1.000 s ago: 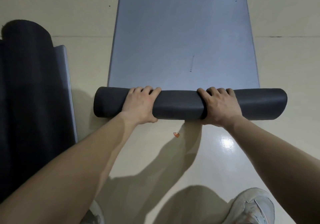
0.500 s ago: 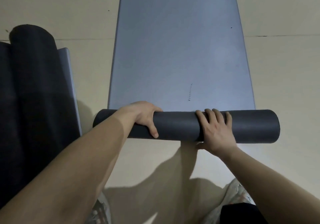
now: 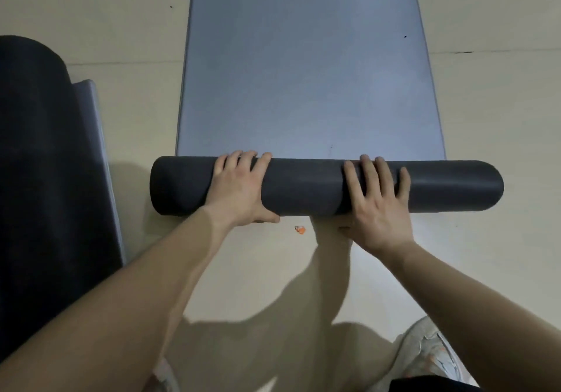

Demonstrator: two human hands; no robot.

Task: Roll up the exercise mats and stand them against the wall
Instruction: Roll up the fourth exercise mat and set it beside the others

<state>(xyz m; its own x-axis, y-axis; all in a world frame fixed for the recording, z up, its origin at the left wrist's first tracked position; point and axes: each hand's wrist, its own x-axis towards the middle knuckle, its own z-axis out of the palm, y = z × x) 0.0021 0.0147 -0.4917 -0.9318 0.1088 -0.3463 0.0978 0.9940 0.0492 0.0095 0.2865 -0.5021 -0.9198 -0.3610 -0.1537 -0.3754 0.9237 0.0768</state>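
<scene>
A grey-blue exercise mat [image 3: 306, 72] lies flat on the floor and stretches away from me. Its near end is wound into a dark roll [image 3: 303, 188] lying crosswise. My left hand [image 3: 239, 191] wraps over the roll's left part, thumb underneath. My right hand [image 3: 376, 203] presses on the roll's right part with fingers spread across its top. A second mat [image 3: 39, 179], dark and partly rolled, lies along the left edge of the view.
Pale beige floor [image 3: 485, 103] surrounds the mats. A small orange scrap [image 3: 300, 229] lies on the floor just in front of the roll. A light-coloured shoe [image 3: 431, 358] shows at the bottom right.
The roll has turned further along the flat mat and looks thicker. Both hands have shifted their grip on it. The view has tilted, so the printed lettering at the mat's far end is out of sight.
</scene>
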